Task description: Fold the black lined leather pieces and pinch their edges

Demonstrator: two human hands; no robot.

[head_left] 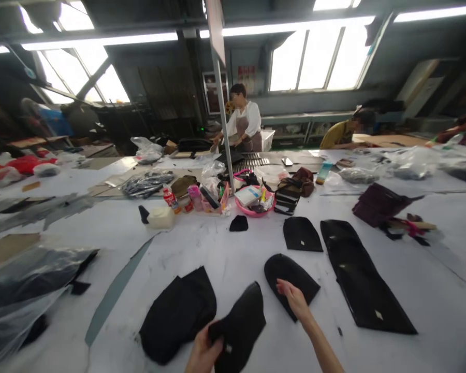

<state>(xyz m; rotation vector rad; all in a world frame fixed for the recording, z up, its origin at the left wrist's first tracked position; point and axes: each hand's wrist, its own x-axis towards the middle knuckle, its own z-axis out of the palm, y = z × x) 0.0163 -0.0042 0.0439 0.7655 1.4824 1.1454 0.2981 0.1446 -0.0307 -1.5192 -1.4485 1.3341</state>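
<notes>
- Stretching across most of the frame, the white bench (202, 243) bears dark pieces, plastic-wrapped bundles and small supplies.
- At the left edge, a plastic-covered dark stack (27, 280) lies on the bench, its clear film spreading toward the lower left corner.
- The long black panel (363, 274) lies flat right of centre, its lower end bearing a small pale mark.
- Left of bottom centre, the black pile (174, 313) consists of overlapping pieces.
- The held black piece (245, 324) is at bottom centre, just right of that pile, tilted in the left hand's grasp.
- A person (246, 122) in a white top and apron stands at upper centre, behind the bench.
- The near rounded piece (289, 277) lies between the held piece and the long panel.
- The left hand (205, 349) clasps the held piece's lower left edge, thumb on top.
- The right hand (292, 299) is over the near rounded piece, fingers partly bent; whether it touches or pinches that piece, I cannot tell.
- The far rounded piece (301, 233) lies just beyond, beside the long panel's upper end.
- A pink basket (252, 212) of supplies sits above centre.
- The small black scrap (238, 224) lies just below the basket.
</notes>
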